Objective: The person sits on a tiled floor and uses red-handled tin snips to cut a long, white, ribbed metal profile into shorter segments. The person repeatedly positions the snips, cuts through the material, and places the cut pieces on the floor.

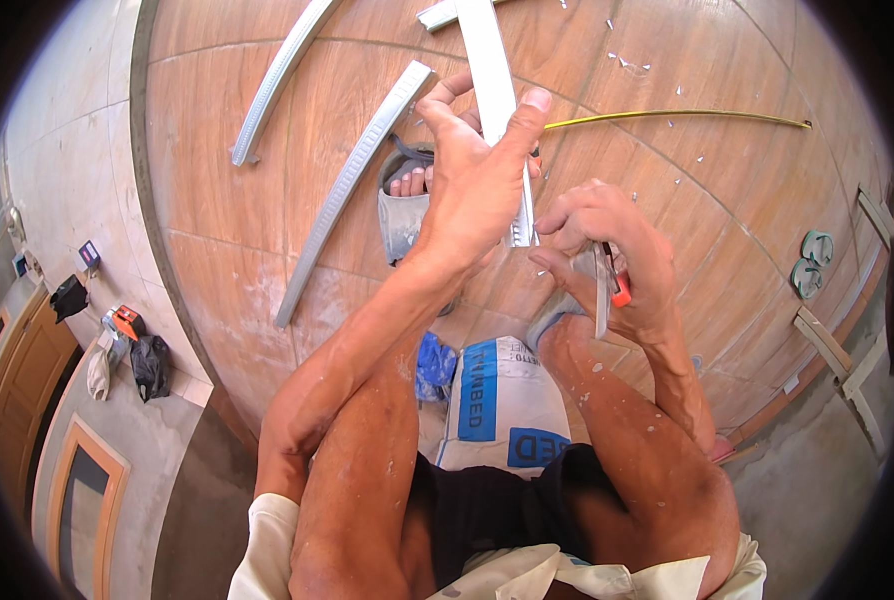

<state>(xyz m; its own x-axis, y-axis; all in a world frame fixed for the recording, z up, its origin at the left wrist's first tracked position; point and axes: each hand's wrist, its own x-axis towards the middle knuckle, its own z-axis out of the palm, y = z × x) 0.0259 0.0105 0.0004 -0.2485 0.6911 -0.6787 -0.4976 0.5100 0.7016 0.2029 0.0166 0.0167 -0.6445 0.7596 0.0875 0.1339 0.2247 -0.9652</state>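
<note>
My left hand [472, 180] is closed around a long, light metal channel strip [489, 65], its thumb lying along the near side. The strip runs away from me, its cut end between my hands. Just right of that end is my right hand [617, 245], thumb and forefinger close to the strip's edge. In its palm sits a hand tool [603, 290] with a grey metal part and a red-orange part; the fingers hide its exact kind. A yellow measuring tape [677, 114] stretches right from behind my left hand, which hides its other end.
Two ridged metal strips [352, 190] [277, 85] lie on the wood-look tile floor [217, 220] at left. White scraps [627, 64] are scattered at the far right. Between my legs is a white-and-blue sack [507, 400]. Green sandals [813, 262] and wooden strips [825, 342] are at right.
</note>
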